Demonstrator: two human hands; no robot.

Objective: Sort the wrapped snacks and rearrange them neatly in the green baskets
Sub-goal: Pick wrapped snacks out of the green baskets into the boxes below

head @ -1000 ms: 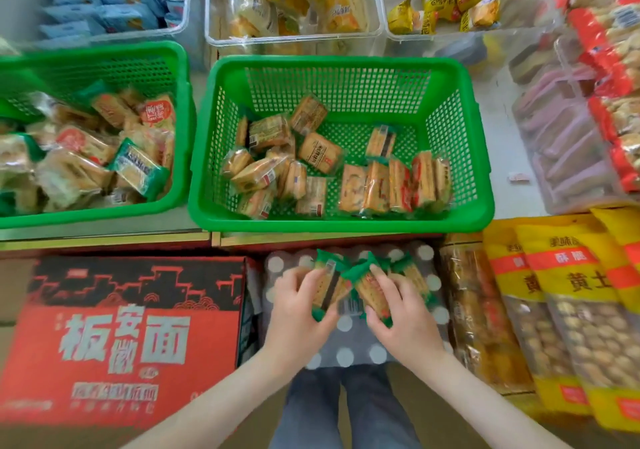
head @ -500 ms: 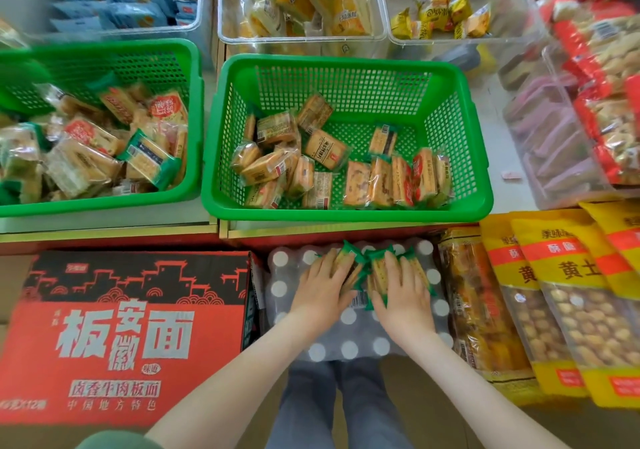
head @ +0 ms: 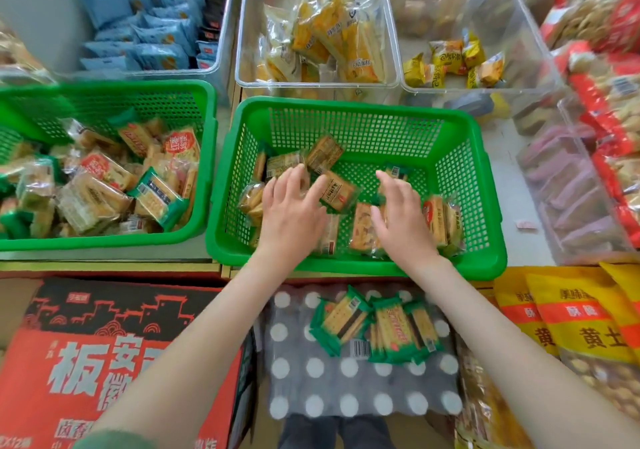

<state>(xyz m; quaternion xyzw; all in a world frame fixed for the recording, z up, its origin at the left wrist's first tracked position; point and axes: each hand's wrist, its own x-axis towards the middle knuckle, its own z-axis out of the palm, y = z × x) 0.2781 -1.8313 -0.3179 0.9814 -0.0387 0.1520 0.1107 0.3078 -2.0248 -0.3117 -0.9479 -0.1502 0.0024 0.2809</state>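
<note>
Both hands reach into the middle green basket [head: 485, 261]. My left hand [head: 294, 209] lies with spread fingers over the loose wrapped snacks [head: 337, 190] at its left side. My right hand [head: 403, 213] hovers with straight fingers over the row of upright snacks [head: 441, 221] along the front wall. Neither hand holds anything. A small bunch of green-wrapped snacks [head: 379, 327] lies on the pack of bottles below the basket. The left green basket [head: 204, 143] is heaped with mixed wrapped snacks [head: 104, 185].
Clear bins [head: 242, 50] of blue, yellow and other packets stand behind the baskets. A red carton [head: 69, 362] lies at lower left, the shrink-wrapped pack of white-capped bottles [head: 346, 386] in front of me. Yellow bags [head: 571, 317] and red packets [head: 609, 109] fill the right.
Both hands let go of the green-wrapped snacks on the bottle pack and moved up into the middle basket. The camera moved closer to the baskets.
</note>
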